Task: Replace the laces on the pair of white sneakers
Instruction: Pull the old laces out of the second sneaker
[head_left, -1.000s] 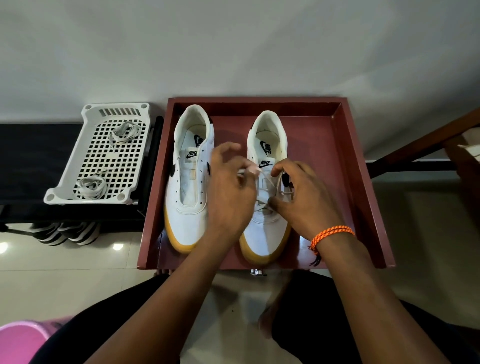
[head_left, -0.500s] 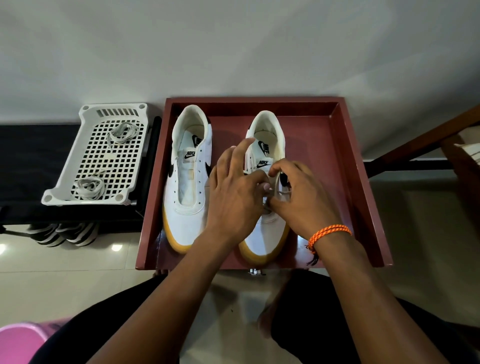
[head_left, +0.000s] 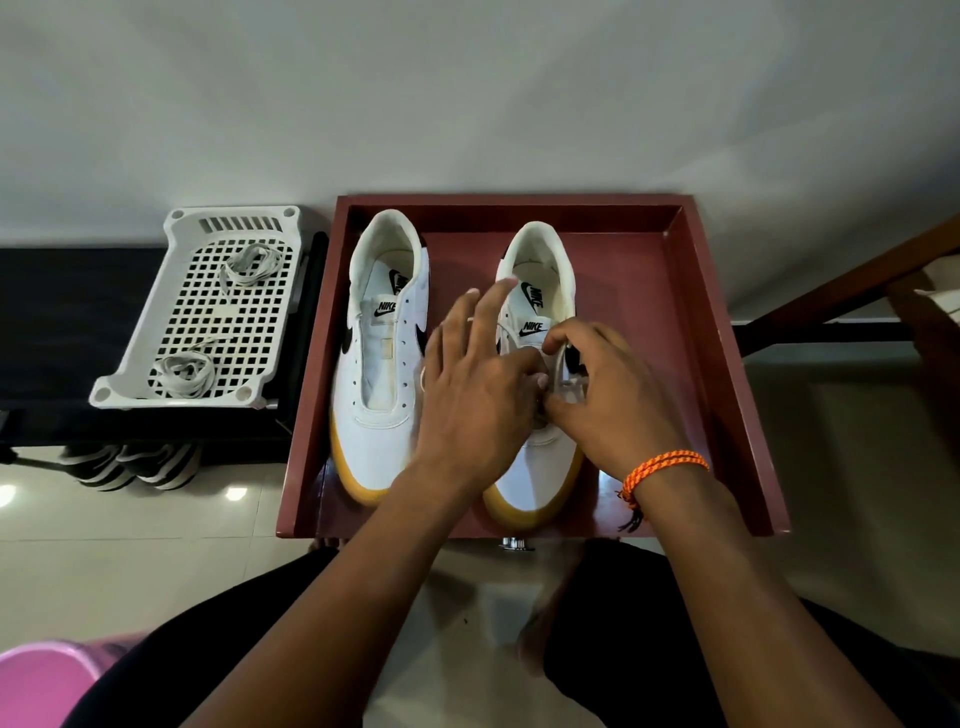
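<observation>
The red tray (head_left: 727, 364) holds two white sneakers side by side with heels toward the wall and toes toward the person; bare tray floor is free to the right of the right sneaker (head_left: 537, 467), while the left sneaker (head_left: 379, 415) stands near the left wall. Beside the tray, the white basket (head_left: 140, 364) holds two coiled laces (head_left: 182, 371). Over the right sneaker, the left hand (head_left: 478, 395) has its outer fingers straight, the right hand (head_left: 613, 400) pinches a lace (head_left: 558, 364).
</observation>
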